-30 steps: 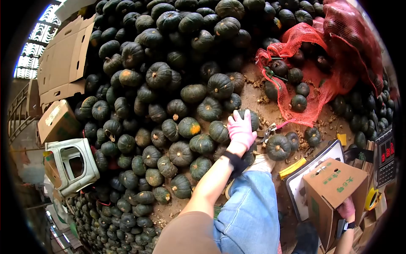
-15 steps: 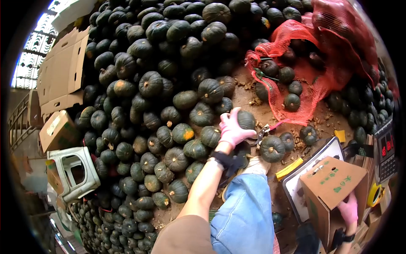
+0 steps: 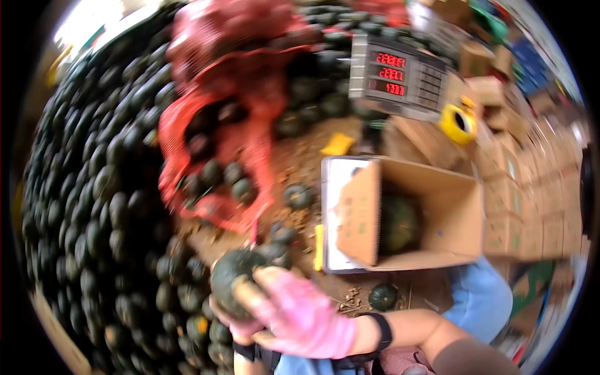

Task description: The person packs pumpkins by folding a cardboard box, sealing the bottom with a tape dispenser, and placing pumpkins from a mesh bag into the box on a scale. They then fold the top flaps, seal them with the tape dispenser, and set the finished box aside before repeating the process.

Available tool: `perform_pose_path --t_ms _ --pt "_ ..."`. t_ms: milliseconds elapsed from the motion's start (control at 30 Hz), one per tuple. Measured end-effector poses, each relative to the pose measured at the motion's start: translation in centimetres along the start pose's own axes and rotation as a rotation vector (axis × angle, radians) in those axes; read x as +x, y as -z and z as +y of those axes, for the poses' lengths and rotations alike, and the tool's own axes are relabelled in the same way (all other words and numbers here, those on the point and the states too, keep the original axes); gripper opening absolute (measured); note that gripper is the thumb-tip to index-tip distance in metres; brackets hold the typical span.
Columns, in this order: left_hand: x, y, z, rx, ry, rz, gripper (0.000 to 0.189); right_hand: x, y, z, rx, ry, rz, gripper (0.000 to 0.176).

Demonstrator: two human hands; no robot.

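Note:
A dark green pumpkin (image 3: 234,281) is held between my two pink-gloved hands, above the floor beside the pile. My right hand (image 3: 306,315) lies over its near right side, with bare-looking fingertips pressed on the skin. Underneath, my left hand (image 3: 240,326) supports it, mostly hidden by the right hand and the pumpkin. To the right, an open cardboard box (image 3: 431,259) rests on the white platform of a scale (image 3: 340,169). Inside the box sits another pumpkin (image 3: 400,222).
A large heap of pumpkins (image 3: 94,250) fills the left. Behind my hands lies an open red mesh sack (image 3: 250,194) with several small pumpkins. The scale's lit display (image 3: 400,78), a yellow tape roll (image 3: 459,124) and stacked cartons (image 3: 531,206) stand at right.
My view has swung right. My left hand has lifted a pumpkin off the floor, and my right hand has left the box and joined it. The box now shows its open top.

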State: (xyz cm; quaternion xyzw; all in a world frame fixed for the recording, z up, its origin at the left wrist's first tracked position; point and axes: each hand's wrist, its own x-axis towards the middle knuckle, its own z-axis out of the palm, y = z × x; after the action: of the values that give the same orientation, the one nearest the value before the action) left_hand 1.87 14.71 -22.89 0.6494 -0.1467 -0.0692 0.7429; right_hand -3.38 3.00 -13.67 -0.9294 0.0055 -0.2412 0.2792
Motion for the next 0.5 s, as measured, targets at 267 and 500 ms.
perform_pose_path --t_ms 267,500 --pt "3.7 -0.7 2.2 -0.560 0.193 -0.486 0.093 -0.7 11.6 5.4 0.124 -0.154 -0.024 0.086" --pt "3.4 1.6 -0.8 0.654 0.019 -0.480 0.061 -3.1 23.5 10.1 -0.505 -0.300 0.001 0.081"
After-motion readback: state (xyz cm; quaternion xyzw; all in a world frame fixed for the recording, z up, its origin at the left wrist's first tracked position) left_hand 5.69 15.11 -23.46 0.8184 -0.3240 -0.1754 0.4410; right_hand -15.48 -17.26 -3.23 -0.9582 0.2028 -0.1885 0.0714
